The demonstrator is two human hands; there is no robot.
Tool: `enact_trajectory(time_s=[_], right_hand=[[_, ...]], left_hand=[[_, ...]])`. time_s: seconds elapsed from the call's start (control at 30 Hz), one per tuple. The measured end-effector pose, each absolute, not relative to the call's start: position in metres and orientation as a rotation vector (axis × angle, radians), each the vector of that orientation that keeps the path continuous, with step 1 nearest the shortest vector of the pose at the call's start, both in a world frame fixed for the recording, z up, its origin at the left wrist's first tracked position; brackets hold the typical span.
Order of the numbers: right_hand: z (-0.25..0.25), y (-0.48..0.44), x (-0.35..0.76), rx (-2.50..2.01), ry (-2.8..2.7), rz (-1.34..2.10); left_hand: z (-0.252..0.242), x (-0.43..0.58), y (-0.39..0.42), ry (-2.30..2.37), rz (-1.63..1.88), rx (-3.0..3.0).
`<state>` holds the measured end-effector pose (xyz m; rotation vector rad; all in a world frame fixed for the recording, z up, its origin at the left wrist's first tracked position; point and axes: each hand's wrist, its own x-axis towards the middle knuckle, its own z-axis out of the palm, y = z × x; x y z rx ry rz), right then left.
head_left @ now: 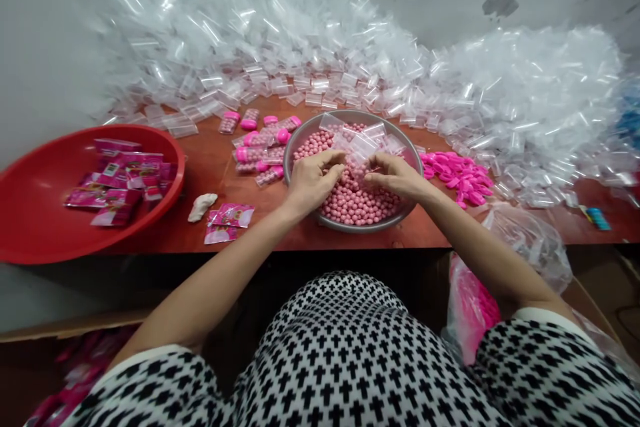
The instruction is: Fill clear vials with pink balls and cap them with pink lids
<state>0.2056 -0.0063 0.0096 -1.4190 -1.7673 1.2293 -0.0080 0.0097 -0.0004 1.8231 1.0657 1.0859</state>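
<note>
A grey metal bowl (300, 140) sits at the table's front edge, filled with pink round candies (357, 203) and a few clear plastic tubes (367, 140). Both my hands are over the bowl. My left hand (313, 180) has its fingers curled and pinched towards the middle. My right hand (395, 177) meets it, fingers closed on a small clear tube (356, 169) held between the two hands. Filled tubes with pink caps (260, 147) lie just left of the bowl. Loose pink caps (460, 177) lie in a heap to its right.
A big pile of empty clear tubes (350, 60) covers the back of the table against the wall. A red basin (30, 213) at the left holds pink sachets (120, 180). Two sachets (227, 220) and a white lump (201, 205) lie nearby. A plastic bag of pink caps (473, 310) hangs below the table.
</note>
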Motion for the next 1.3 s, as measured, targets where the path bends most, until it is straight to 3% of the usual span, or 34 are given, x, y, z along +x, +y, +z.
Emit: enact_trajectory(time_s=[0.13, 0.77, 0.9, 1.1, 1.3], right_hand=[[0.012, -0.016, 0.207, -1.134, -1.312, 1.581], [0.023, -0.020, 0.205, -1.142, -1.466, 1.321], [0.032, -0.017, 0.225, -1.247, -1.765, 1.037], [0.035, -0.021, 0.231, -1.673, -2.701, 0.445], [0.050, -0.029, 0.268, -1.709, -2.341, 0.346]], left_hand=[[0.000, -0.002, 0.008, 0.964, 1.001, 1.807], [0.001, 0.008, 0.008, 0.667, 0.851, 1.243], [0.000, 0.008, 0.006, 0.685, 0.923, 1.279], [0.001, 0.008, 0.004, 0.709, 0.918, 1.287], [0.004, 0.011, -0.001, 0.744, 0.905, 1.206]])
